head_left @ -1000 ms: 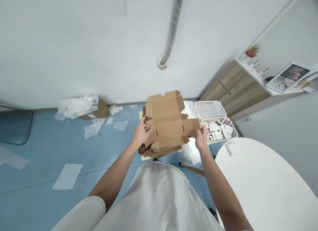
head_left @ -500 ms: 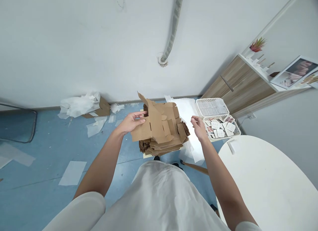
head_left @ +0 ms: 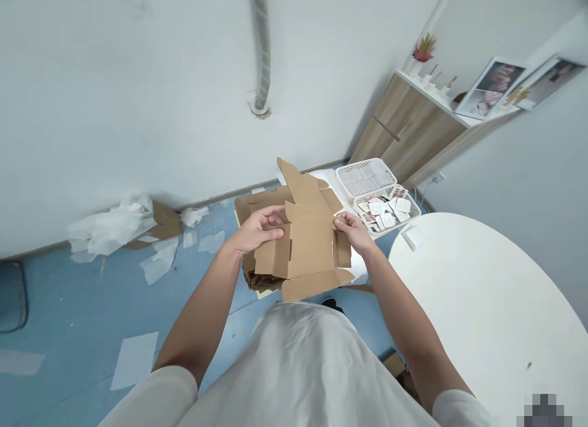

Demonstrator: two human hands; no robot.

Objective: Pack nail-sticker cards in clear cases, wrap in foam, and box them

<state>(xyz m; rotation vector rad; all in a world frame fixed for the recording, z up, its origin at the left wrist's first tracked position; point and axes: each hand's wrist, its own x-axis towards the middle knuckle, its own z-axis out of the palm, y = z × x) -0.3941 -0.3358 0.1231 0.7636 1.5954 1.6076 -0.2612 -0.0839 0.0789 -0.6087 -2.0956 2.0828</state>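
A partly folded brown cardboard box (head_left: pixel 311 240) is held up in front of me, its flaps sticking out at the top, bottom and sides. My left hand (head_left: pixel 261 230) grips its left side flap between thumb and fingers. At the right edge, my right hand (head_left: pixel 353 230) pinches a side flap. Beneath and to the left lies a stack of flattened cardboard (head_left: pixel 260 200), partly hidden by the held piece.
A round white table (head_left: pixel 482 292) is at the right. Two white baskets (head_left: pixel 419 207), one with cards, stand beyond my right hand near a wooden cabinet (head_left: pixel 413 117). Crumpled white wrapping (head_left: pixel 114 225) and paper sheets lie on the blue floor.
The cardboard piece has come off the stack towards the right and opened out. My right hand has closed on its right side. The view has turned to the right.
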